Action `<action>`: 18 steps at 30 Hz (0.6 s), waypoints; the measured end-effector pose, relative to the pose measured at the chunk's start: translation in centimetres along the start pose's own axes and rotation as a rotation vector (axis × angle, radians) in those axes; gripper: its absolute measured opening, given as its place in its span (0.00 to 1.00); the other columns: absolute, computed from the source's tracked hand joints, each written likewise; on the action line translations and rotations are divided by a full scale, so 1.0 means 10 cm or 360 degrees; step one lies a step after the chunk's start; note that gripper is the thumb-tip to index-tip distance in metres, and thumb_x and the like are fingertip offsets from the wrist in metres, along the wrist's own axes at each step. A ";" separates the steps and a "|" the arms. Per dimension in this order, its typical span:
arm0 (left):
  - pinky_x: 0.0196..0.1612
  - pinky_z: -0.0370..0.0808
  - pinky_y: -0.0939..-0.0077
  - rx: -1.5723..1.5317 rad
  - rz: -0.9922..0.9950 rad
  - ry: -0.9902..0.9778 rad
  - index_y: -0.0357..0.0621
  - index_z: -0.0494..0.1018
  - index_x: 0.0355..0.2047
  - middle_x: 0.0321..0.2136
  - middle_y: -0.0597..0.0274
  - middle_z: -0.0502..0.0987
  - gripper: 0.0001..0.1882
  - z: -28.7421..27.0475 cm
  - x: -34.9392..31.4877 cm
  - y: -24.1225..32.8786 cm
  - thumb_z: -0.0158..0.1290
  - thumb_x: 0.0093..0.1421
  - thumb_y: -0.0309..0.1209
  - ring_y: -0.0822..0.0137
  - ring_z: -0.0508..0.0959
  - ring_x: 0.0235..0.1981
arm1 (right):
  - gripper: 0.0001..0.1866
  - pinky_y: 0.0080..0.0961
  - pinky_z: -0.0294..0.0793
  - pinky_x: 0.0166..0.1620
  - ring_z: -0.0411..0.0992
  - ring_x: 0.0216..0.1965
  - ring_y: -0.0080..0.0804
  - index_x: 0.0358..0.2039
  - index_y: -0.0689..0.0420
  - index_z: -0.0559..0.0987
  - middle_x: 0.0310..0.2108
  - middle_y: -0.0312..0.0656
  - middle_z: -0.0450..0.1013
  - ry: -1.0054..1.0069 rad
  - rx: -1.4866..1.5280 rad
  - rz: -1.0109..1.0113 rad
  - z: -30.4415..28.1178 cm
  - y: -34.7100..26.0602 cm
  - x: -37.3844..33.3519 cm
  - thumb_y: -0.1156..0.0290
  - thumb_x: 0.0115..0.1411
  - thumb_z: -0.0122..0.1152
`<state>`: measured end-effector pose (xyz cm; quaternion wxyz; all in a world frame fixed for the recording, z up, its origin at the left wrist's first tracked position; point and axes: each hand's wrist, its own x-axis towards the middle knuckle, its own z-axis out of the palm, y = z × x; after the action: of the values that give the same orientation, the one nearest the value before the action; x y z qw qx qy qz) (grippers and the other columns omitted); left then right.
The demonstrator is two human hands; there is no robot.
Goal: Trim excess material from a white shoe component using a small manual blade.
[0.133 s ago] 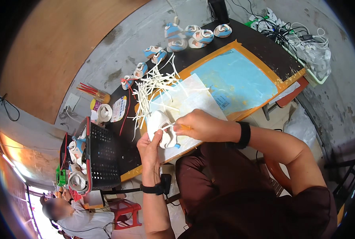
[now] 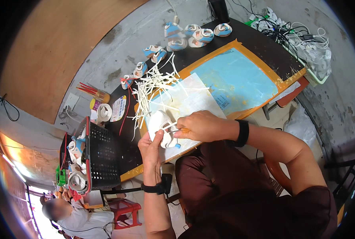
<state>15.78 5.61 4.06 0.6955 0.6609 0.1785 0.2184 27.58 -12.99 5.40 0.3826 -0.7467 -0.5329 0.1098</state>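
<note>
Dark table (image 2: 125, 153): left hand (image 2: 149, 149) pinches shoe (image 2: 169, 140); right hand (image 2: 201, 126), at its three o'clock, clenches tool (image 2: 185, 130), shaft newly showing, suggesting a working stroke.

The bare left forearm (image 2: 157, 209) points to 12 o'clock, the left hand (image 2: 149, 148) gripping with its thumb (image 2: 158, 138) angled toward 1 o'clock, while the bare right forearm (image 2: 275, 141), elbow (image 2: 304, 153) bent, points between 9 and 10 o'clock, the right hand (image 2: 201, 126) curled fist-like.

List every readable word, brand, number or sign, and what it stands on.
None reads clearly.
Blue sheet: small dark print, too blurred to read.
White-and-yellow card: coloured print, too small to read.
Small white shoe in the left hand: no lettering visible.
</note>
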 end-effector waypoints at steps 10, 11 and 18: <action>0.38 0.73 0.81 -0.0040 0.0049 -0.0044 0.32 0.75 0.41 0.34 0.58 0.80 0.13 0.02 -0.01 -0.04 0.59 0.56 0.24 0.74 0.77 0.32 | 0.13 0.43 0.70 0.33 0.72 0.26 0.53 0.33 0.58 0.74 0.22 0.51 0.73 0.0168 -0.0069 -0.0118 0.02 -0.01 -0.02 0.62 0.63 0.48; 0.38 0.72 0.81 -0.0026 0.0063 -0.0039 0.32 0.75 0.41 0.34 0.58 0.80 0.13 0.02 -0.02 -0.03 0.59 0.56 0.24 0.74 0.77 0.33 | 0.13 0.43 0.70 0.33 0.72 0.26 0.53 0.33 0.58 0.74 0.22 0.51 0.73 0.0167 -0.0068 -0.0121 0.02 -0.02 -0.02 0.62 0.63 0.48; 0.38 0.72 0.82 -0.0008 0.0090 -0.0033 0.33 0.75 0.43 0.34 0.60 0.80 0.13 0.02 -0.04 -0.05 0.59 0.56 0.24 0.75 0.77 0.33 | 0.13 0.49 0.68 0.33 0.72 0.24 0.54 0.26 0.58 0.73 0.20 0.53 0.73 0.0096 -0.0236 -0.0102 0.14 0.03 0.03 0.65 0.62 0.44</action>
<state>15.61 5.19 3.59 0.6925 0.6661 0.1518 0.2316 27.12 -12.08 4.29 0.3456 -0.7586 -0.5513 0.0352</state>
